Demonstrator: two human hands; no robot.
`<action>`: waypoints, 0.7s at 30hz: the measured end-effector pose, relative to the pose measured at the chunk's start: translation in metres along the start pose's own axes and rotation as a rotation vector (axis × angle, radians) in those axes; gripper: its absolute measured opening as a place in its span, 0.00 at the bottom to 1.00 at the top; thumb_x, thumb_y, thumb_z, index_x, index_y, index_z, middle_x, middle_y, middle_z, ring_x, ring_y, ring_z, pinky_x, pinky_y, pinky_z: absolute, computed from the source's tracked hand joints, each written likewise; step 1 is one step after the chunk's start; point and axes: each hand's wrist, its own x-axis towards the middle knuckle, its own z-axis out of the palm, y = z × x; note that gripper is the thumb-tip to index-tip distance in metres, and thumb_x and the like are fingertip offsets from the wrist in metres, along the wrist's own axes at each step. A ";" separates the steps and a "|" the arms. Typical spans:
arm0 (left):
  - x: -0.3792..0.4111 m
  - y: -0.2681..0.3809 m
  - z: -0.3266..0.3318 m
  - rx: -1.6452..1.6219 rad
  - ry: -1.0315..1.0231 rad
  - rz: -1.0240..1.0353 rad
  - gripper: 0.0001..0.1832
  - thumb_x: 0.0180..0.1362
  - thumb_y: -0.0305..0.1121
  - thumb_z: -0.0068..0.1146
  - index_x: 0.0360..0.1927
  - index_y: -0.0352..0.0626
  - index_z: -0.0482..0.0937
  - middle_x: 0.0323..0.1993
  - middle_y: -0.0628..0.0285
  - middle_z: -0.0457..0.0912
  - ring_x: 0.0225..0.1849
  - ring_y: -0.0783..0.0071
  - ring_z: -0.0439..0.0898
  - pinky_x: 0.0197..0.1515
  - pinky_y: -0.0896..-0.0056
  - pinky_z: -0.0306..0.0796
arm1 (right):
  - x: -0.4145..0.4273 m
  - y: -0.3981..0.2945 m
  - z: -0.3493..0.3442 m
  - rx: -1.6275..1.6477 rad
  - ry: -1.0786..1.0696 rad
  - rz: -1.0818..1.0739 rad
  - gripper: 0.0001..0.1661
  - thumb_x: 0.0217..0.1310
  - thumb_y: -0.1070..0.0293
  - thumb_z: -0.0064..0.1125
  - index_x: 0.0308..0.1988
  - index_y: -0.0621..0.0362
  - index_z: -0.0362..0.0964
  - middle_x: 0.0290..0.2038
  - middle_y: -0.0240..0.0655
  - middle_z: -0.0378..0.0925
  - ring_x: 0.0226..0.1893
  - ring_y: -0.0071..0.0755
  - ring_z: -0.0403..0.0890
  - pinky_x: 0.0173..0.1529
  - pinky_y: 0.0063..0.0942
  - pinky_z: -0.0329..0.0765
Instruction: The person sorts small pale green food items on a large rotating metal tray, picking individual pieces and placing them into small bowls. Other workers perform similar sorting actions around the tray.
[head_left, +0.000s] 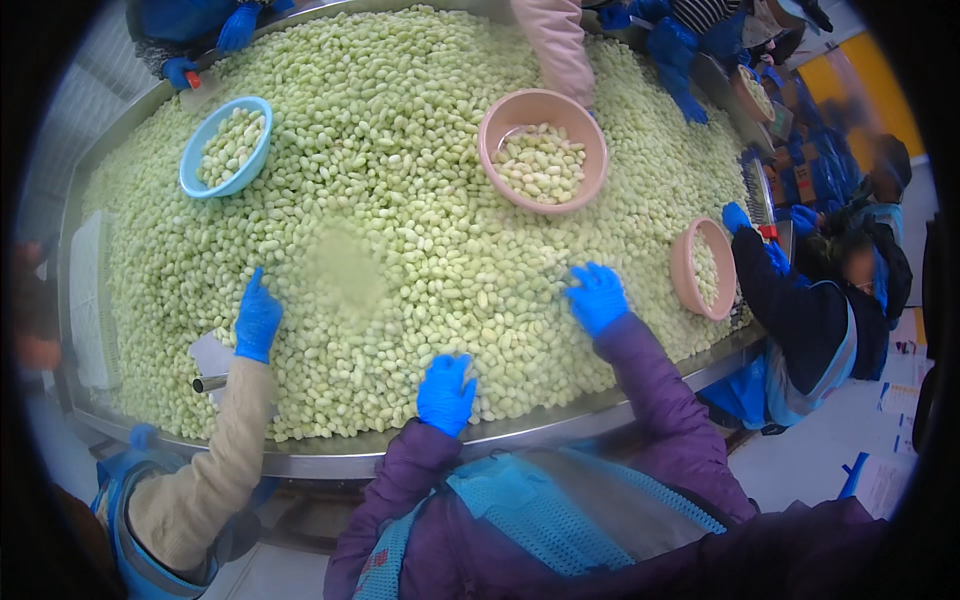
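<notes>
Pale green oval fruits (420, 247), grape-like, lie in a thick layer over a large metal-rimmed table (525, 442). My left hand (446, 394), in a blue glove and purple sleeve, rests on the fruits near the front edge. Its fingers are apart, and nothing shows in its grasp. Farther out and to the right, my right hand (598, 298), gloved the same way, touches the fruits with spread, slightly bent fingers; I see nothing held in it. Beyond it stands a pink plastic bowl (491, 169) partly filled with paler fruits.
A light blue bowl (262, 150) and another pink bowl (679, 277) hold fruits. At left, a co-worker's gloved hand (259, 319) is beside a metal tube (210, 382). A white crate (91, 300) stands at the left end. Other co-workers' arms reach over the far and right edges.
</notes>
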 end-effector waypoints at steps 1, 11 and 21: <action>0.000 0.004 0.005 -0.024 -0.070 -0.022 0.25 0.53 0.38 0.62 0.56 0.52 0.74 0.51 0.55 0.72 0.47 0.53 0.76 0.45 0.55 0.73 | -0.002 0.011 -0.002 -0.053 0.000 0.049 0.12 0.48 0.63 0.61 0.37 0.48 0.79 0.61 0.39 0.68 0.62 0.56 0.64 0.64 0.51 0.61; -0.019 -0.027 -0.013 -0.042 0.155 0.057 0.13 0.55 0.30 0.58 0.46 0.46 0.79 0.40 0.55 0.78 0.41 0.52 0.79 0.41 0.58 0.73 | -0.003 -0.041 -0.025 0.317 0.117 0.070 0.15 0.48 0.62 0.65 0.39 0.49 0.79 0.53 0.39 0.76 0.52 0.48 0.75 0.54 0.46 0.71; -0.013 -0.047 -0.039 0.226 0.188 -0.100 0.26 0.52 0.36 0.63 0.57 0.51 0.74 0.52 0.55 0.74 0.50 0.53 0.75 0.48 0.54 0.71 | 0.029 -0.177 -0.007 0.435 -0.170 -0.411 0.32 0.50 0.52 0.64 0.54 0.53 0.73 0.68 0.49 0.55 0.68 0.56 0.56 0.68 0.53 0.54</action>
